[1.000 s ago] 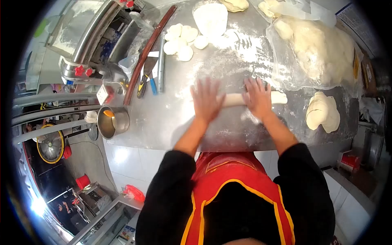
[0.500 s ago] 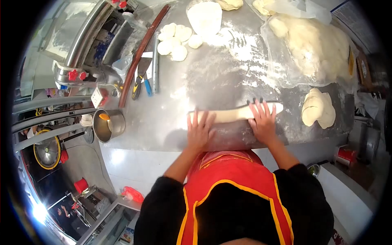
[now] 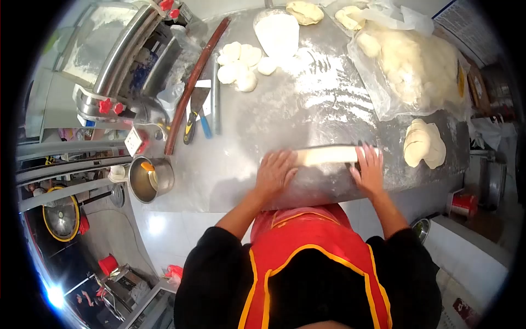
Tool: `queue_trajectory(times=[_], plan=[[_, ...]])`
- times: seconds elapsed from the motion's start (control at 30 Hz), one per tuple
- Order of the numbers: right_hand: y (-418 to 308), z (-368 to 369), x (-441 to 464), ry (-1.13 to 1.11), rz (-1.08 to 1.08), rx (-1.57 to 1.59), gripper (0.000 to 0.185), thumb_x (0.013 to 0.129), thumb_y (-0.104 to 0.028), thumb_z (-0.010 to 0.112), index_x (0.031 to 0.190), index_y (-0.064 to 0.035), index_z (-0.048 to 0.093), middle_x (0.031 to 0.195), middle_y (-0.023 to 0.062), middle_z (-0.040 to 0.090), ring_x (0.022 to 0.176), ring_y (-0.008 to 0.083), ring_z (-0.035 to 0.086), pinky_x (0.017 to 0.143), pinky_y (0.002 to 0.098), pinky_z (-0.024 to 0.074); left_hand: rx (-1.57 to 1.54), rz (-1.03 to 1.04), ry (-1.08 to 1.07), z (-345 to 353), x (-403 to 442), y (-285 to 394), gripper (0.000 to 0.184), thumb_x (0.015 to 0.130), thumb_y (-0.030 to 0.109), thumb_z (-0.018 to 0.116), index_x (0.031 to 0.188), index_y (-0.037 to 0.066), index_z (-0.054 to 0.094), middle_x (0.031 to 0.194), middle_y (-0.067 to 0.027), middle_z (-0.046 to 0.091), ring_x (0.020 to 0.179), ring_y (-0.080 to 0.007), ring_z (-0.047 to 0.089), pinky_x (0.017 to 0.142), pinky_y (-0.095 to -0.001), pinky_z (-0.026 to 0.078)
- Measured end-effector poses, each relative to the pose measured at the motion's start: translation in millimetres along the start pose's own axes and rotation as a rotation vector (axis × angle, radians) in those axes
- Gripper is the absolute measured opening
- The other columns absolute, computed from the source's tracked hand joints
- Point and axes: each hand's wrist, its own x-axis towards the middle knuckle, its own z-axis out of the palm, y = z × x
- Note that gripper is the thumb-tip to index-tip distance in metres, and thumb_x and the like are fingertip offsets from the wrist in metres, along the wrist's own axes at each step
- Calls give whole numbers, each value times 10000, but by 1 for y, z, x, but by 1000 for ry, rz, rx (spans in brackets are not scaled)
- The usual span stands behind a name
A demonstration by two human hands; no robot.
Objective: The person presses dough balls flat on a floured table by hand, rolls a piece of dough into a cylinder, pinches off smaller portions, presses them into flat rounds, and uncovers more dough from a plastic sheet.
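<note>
A long roll of pale dough (image 3: 326,156) lies crosswise on the floured metal worktop (image 3: 241,186). My left hand (image 3: 275,172) rests flat over its left end, with the thumb apart from the fingers. Over the right end lies my right hand (image 3: 370,170), fingers stretched forward and thumb out to the side. Both palms hide the ends of the roll beneath them. To the right of my right hand sits a folded piece of dough (image 3: 423,143).
Dough balls (image 3: 241,66) and a flattened dough piece (image 3: 276,35) lie at the back. A large dough mass (image 3: 413,68) is under plastic at the back right. Leftward are a wooden rod (image 3: 194,88), scrapers (image 3: 203,109), a metal pot (image 3: 150,178) and a dough-sheeting machine (image 3: 104,60).
Both hands have shifted slightly toward my body and lie nearer the roll's ends. The roll has moved a little toward me, and the camera view has shifted slightly.
</note>
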Motion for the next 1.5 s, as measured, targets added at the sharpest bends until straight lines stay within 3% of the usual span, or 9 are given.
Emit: queue_trajectory(times=[0.33, 0.5, 0.77, 0.97, 1.03, 1.17, 1.3, 1.43, 1.5], plan=[[-14, -5, 31, 97, -42, 346, 507, 865, -212, 587, 1300, 4, 443, 1324, 230, 453, 1200, 390, 434, 1038, 513, 287, 252, -658, 437, 36, 133, -72, 666, 936, 485, 448, 1436, 60, 338, 1507, -189, 272, 1403, -405, 187, 1114, -580, 150], [10, 9, 104, 49, -31, 448, 578, 921, -229, 528, 1415, -12, 321, 1425, 268, 350, 1315, 422, 335, 1087, 489, 256, 201, -13, -171, 53, 130, 32, 572, 946, 411, 459, 1419, 102, 372, 1524, -168, 238, 1398, -423, 189, 1082, -647, 139], [27, 82, 253, 26, 189, 184, 636, 970, -424, 402, 1455, -34, 269, 1522, 204, 230, 1413, 362, 192, 1156, 479, 96, 400, -330, 250, 49, 126, -54, 562, 936, 325, 523, 1382, 6, 399, 1437, -229, 364, 1334, -410, 320, 1094, -507, 234], [-26, 59, 177, -335, -621, 375, 593, 935, -408, 467, 1438, -113, 355, 1492, 143, 319, 1399, 321, 249, 1145, 514, 142, 34, -646, 286, 7, 180, -40, 601, 951, 403, 454, 1434, 63, 342, 1481, -209, 306, 1374, -410, 246, 1109, -518, 208], [-5, 39, 159, -419, -616, 303, 563, 927, -400, 483, 1425, -155, 390, 1476, 138, 344, 1379, 324, 283, 1138, 516, 158, 171, -723, 143, 15, 196, -36, 608, 956, 452, 411, 1452, 111, 331, 1511, -185, 267, 1405, -394, 190, 1120, -534, 177], [59, 18, 149, -229, -188, -19, 558, 923, -397, 502, 1434, -205, 385, 1466, 154, 355, 1338, 342, 347, 1111, 486, 245, 373, -282, 101, 77, 188, 3, 635, 932, 564, 389, 1453, 204, 350, 1563, -113, 162, 1423, -419, 106, 1060, -706, 66], [76, 1, 155, -298, 346, 388, 560, 962, -388, 446, 1451, -142, 331, 1489, 207, 296, 1363, 382, 295, 1074, 447, 321, 174, -2, -269, 56, 142, 62, 589, 919, 543, 435, 1422, 237, 412, 1566, -66, 172, 1431, -395, 96, 1063, -702, 89], [36, 14, 115, -363, -290, -14, 486, 970, -359, 421, 1357, -67, 455, 1381, 224, 445, 1286, 354, 420, 1042, 519, 329, 223, -93, -383, 13, 82, 46, 501, 933, 467, 462, 1375, 232, 475, 1525, -73, 269, 1409, -355, 196, 1089, -624, 181], [18, -3, 94, -394, -297, 249, 435, 965, -314, 441, 1299, -43, 506, 1348, 241, 469, 1272, 367, 432, 1055, 500, 317, 209, -212, -384, -9, 56, 14, 464, 942, 414, 471, 1359, 211, 490, 1477, -95, 353, 1368, -347, 287, 1086, -556, 252]])
